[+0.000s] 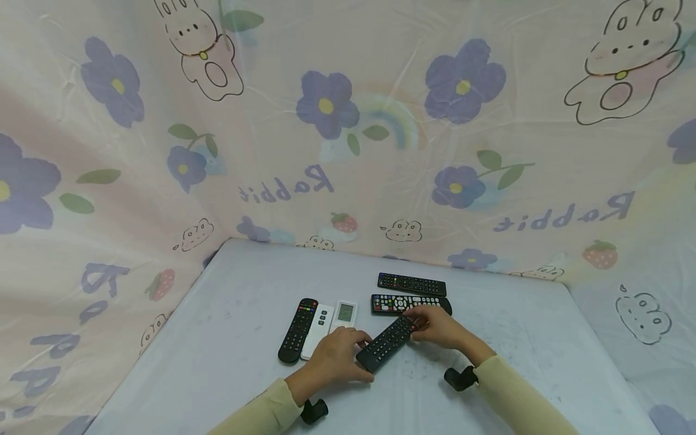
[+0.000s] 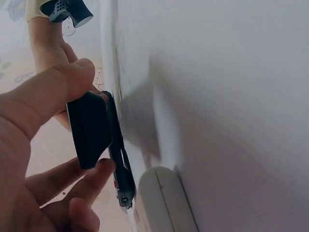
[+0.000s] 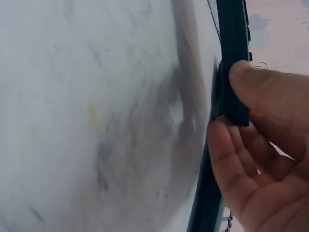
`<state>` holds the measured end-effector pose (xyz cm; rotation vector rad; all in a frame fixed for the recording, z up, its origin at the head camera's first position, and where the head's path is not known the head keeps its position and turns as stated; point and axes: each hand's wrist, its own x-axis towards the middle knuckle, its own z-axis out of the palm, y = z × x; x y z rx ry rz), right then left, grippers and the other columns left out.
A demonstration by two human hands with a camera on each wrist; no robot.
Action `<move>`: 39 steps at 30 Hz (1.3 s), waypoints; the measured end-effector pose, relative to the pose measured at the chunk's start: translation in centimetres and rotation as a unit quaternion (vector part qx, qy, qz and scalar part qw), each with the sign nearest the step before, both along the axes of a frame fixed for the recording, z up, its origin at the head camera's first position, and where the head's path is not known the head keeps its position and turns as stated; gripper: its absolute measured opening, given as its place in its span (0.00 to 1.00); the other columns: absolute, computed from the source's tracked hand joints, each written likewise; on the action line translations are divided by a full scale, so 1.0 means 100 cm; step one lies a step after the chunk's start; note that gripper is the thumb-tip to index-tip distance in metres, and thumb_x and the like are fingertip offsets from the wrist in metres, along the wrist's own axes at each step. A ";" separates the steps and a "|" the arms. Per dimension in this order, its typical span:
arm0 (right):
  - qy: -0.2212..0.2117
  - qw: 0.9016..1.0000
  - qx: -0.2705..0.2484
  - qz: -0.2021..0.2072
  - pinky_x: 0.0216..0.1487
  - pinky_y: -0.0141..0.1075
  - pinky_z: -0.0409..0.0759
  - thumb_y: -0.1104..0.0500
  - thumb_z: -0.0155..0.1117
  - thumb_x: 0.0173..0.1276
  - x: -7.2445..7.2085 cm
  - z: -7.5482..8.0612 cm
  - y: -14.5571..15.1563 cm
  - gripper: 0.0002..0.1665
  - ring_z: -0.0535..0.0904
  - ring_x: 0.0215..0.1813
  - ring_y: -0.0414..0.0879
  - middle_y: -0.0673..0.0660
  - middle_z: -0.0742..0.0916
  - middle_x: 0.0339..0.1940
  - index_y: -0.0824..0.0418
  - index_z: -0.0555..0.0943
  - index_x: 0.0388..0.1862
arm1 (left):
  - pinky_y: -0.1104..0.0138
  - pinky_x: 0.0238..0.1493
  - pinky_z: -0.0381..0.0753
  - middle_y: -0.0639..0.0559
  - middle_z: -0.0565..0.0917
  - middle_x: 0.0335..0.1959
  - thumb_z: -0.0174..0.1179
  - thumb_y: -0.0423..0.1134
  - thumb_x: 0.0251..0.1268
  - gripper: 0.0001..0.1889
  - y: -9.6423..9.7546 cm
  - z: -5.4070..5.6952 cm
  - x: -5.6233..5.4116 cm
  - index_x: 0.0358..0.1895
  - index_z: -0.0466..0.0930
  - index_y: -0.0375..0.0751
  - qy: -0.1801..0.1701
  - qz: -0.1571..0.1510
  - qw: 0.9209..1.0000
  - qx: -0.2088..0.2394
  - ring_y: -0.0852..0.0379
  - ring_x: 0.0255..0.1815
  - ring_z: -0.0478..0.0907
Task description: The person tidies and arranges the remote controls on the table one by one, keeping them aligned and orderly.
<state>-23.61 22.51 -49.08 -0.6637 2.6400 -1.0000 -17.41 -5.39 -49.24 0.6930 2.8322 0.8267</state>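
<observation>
A black remote control (image 1: 386, 344) with rows of small buttons lies slantwise between both hands, its button side up. Around its near left end are the thumb and fingers of my left hand (image 1: 337, 356); in the left wrist view they hold the remote's end (image 2: 89, 130) from opposite edges. My right hand (image 1: 437, 326) pinches the far right end, with the thumb on one side and fingertips on the other in the right wrist view. There the remote's dark edge (image 3: 234, 38) appears slightly off the table. Just beyond the right hand lies a black remote with white and coloured buttons (image 1: 399, 304).
Left of the hands, a black remote (image 1: 298, 331), a white remote (image 1: 318, 332) and a white remote with a display (image 1: 345, 312) lie side by side. Another black remote (image 1: 411, 284) lies farther back on the white table (image 1: 244, 290). Patterned cloth (image 1: 380, 181) surrounds the table.
</observation>
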 end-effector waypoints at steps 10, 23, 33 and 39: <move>-0.001 1.000 -0.013 -0.012 0.40 0.30 0.79 0.62 0.72 0.57 -0.001 0.000 -0.004 0.28 0.79 0.41 0.42 0.52 0.84 0.42 0.58 0.78 0.58 | 0.72 0.29 0.70 0.63 0.83 0.32 0.79 0.57 0.29 0.36 0.001 0.004 0.006 0.51 0.80 0.55 -0.021 0.029 0.999 0.012 0.68 0.30 0.72; 0.010 0.999 -0.036 -0.021 0.45 0.34 0.82 0.66 0.70 0.57 -0.004 -0.001 -0.020 0.25 0.82 0.43 0.44 0.57 0.86 0.46 0.63 0.80 0.55 | 0.71 0.32 0.73 0.62 0.83 0.33 0.76 0.54 0.40 0.32 -0.002 0.004 0.015 0.53 0.78 0.50 -0.026 0.027 0.999 0.015 0.67 0.33 0.75; 0.011 0.999 -0.050 -0.011 0.48 0.37 0.83 0.69 0.68 0.56 -0.007 -0.001 -0.039 0.24 0.84 0.49 0.52 0.61 0.85 0.50 0.64 0.80 0.54 | 0.73 0.26 0.69 0.64 0.80 0.27 0.77 0.58 0.34 0.37 -0.004 0.004 0.021 0.53 0.79 0.50 -0.009 0.044 0.999 0.003 0.69 0.26 0.70; 0.035 0.999 -0.031 0.006 0.51 0.38 0.82 0.69 0.67 0.57 -0.009 0.004 -0.049 0.24 0.83 0.51 0.52 0.58 0.85 0.50 0.63 0.80 0.55 | 0.73 0.25 0.68 0.65 0.80 0.26 0.78 0.59 0.31 0.37 -0.006 0.002 0.022 0.52 0.79 0.49 0.011 0.057 0.998 0.003 0.70 0.23 0.69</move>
